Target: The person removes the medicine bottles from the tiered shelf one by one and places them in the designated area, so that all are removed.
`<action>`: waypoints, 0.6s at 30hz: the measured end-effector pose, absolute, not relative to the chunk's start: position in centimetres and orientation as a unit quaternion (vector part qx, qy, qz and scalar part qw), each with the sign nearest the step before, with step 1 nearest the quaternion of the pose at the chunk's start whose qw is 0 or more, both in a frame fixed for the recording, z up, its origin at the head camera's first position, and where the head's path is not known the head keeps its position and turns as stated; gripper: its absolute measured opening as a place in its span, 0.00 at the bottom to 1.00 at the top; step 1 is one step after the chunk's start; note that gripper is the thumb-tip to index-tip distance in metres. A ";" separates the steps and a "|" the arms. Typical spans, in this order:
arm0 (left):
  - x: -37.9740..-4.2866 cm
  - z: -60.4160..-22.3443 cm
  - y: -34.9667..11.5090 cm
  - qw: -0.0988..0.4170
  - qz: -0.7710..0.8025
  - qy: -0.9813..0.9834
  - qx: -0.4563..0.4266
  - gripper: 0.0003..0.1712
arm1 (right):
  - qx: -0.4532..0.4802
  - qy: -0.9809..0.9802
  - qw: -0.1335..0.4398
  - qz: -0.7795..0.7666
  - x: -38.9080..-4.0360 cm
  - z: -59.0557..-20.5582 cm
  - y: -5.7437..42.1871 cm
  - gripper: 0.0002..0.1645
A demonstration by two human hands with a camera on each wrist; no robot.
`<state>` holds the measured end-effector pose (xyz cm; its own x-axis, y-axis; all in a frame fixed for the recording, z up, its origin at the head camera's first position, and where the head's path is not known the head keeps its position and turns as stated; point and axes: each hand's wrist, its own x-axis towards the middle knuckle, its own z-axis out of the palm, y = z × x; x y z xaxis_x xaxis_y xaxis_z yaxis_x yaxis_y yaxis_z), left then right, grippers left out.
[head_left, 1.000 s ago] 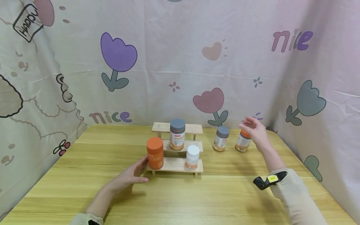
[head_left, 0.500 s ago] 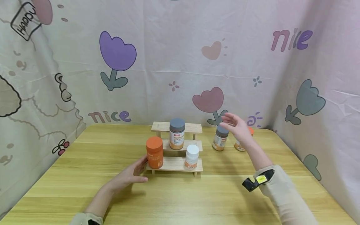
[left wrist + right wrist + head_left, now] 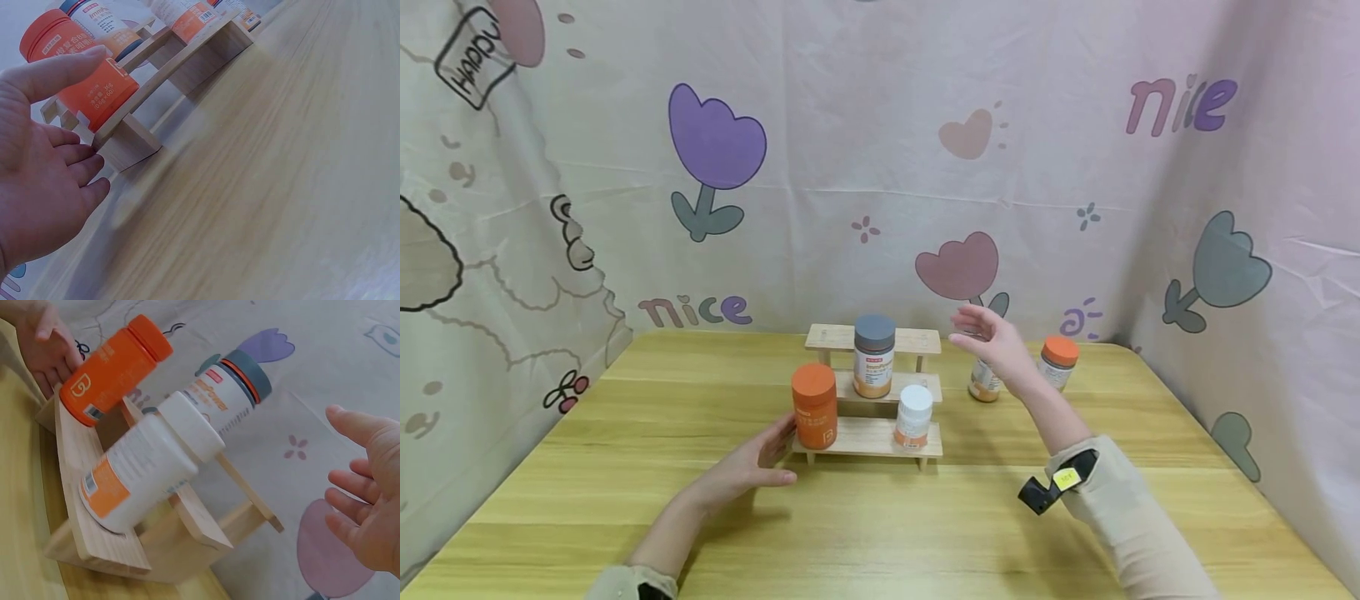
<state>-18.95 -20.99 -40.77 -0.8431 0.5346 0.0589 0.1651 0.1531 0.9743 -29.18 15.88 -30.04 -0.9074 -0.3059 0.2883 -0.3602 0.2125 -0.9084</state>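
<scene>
A stepped wooden stand (image 3: 865, 437) holds three upright bottles. An orange bottle (image 3: 815, 407) and a white bottle (image 3: 913, 418) occupy the lowest step; a grey-capped bottle (image 3: 874, 367) sits on the middle one. Beside the orange bottle and the stand's left end is my left hand (image 3: 44, 181), its fingers loosely bent and thumb spread, gripping nothing. Whether its fingertips touch the stand cannot be told. My right hand (image 3: 1000, 350) hovers right of the stand, fingers relaxed and holding nothing. It partly hides a second grey-capped bottle (image 3: 983, 383) standing on the table.
Farther right on the wooden table (image 3: 880, 525) stands a bottle with an orange cap (image 3: 1060, 352), partly covered by my right forearm. The stand's top step (image 3: 910, 340) is bare. A patterned cloth (image 3: 850, 150) hangs behind the table and along both sides.
My right hand has moved left, from in front of the orange-capped bottle, past the grey-capped one on the table, toward the stand. My left hand and the bottles have stayed in place.
</scene>
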 end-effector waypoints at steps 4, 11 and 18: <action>-19.0 -40.8 -21.1 0.154 0.606 0.744 0.238 0.52 | 0.222 -0.776 0.017 0.591 -29.0 -30.0 15.0 0.35; -19.2 -40.8 -21.1 0.151 0.602 0.747 0.238 0.52 | 0.231 -0.769 0.003 0.596 -28.8 -29.8 13.7 0.36; -19.2 -40.9 -21.1 0.149 0.599 0.750 0.240 0.52 | 0.249 -0.777 -0.009 0.578 -28.7 -30.0 12.6 0.36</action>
